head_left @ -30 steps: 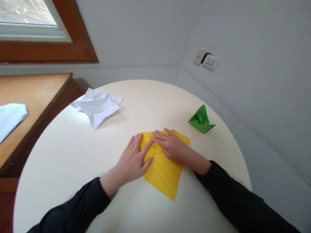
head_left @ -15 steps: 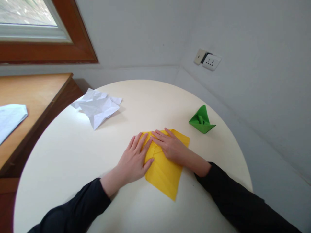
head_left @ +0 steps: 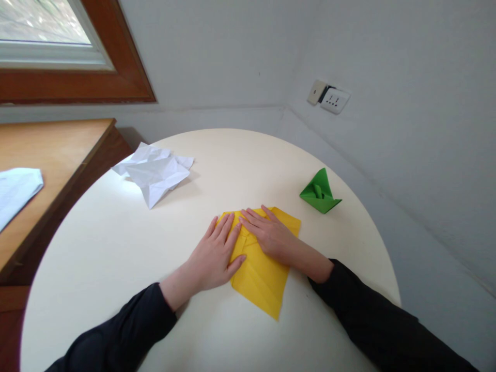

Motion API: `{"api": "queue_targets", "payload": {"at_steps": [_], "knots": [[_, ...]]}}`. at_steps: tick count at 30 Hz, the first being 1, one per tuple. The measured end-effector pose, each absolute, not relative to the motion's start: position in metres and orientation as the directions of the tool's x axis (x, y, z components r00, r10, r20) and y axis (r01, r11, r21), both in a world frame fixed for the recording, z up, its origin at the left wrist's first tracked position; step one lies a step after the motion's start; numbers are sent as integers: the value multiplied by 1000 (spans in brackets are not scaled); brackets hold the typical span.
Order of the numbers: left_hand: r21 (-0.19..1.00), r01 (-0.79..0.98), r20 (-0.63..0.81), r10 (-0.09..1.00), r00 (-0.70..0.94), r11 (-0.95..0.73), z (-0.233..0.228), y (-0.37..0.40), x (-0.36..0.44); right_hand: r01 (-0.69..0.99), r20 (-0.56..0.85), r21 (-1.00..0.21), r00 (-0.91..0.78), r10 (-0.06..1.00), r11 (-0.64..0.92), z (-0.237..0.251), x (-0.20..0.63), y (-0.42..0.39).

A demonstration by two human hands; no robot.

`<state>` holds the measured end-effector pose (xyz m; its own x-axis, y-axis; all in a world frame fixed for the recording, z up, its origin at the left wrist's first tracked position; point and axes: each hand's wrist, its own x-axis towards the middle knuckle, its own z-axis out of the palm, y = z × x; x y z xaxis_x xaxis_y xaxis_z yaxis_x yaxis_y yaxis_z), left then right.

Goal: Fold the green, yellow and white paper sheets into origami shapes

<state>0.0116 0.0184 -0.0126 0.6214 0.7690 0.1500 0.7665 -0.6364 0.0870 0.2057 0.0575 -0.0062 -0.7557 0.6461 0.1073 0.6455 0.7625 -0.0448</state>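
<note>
A partly folded yellow paper (head_left: 260, 279) lies flat on the round cream table (head_left: 116, 258). My left hand (head_left: 213, 256) rests palm down on its left edge, fingers spread and pointing up toward the far corner. My right hand (head_left: 269, 235) presses flat on the paper's upper part, fingertips pointing left and meeting the left hand's fingertips. Neither hand grips anything; both only press down.
A folded green paper figure (head_left: 320, 192) stands at the table's right. A crumpled white paper (head_left: 153, 170) lies at the far left. A wooden desk (head_left: 58, 155) with a white sheet (head_left: 15, 188) is to the left; a wall socket (head_left: 333, 99) is behind.
My left hand's fingers have slid slightly up and right along the yellow paper's edge. The right hand stays almost still.
</note>
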Motion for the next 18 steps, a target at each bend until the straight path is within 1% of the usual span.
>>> {"api": "queue_targets", "payload": {"at_steps": [5, 12, 18], "knots": [[91, 763, 149, 766, 625, -640, -11, 19, 11, 652, 102, -24, -753, 650, 758, -5, 207, 58], [104, 773, 128, 780, 613, -625, -9, 18, 12, 727, 33, 30, -686, 726, 686, -1, 220, 66], [108, 775, 130, 782, 610, -623, -10, 19, 12, 741, 29, 55, -671, 741, 669, -2, 224, 68]]}}
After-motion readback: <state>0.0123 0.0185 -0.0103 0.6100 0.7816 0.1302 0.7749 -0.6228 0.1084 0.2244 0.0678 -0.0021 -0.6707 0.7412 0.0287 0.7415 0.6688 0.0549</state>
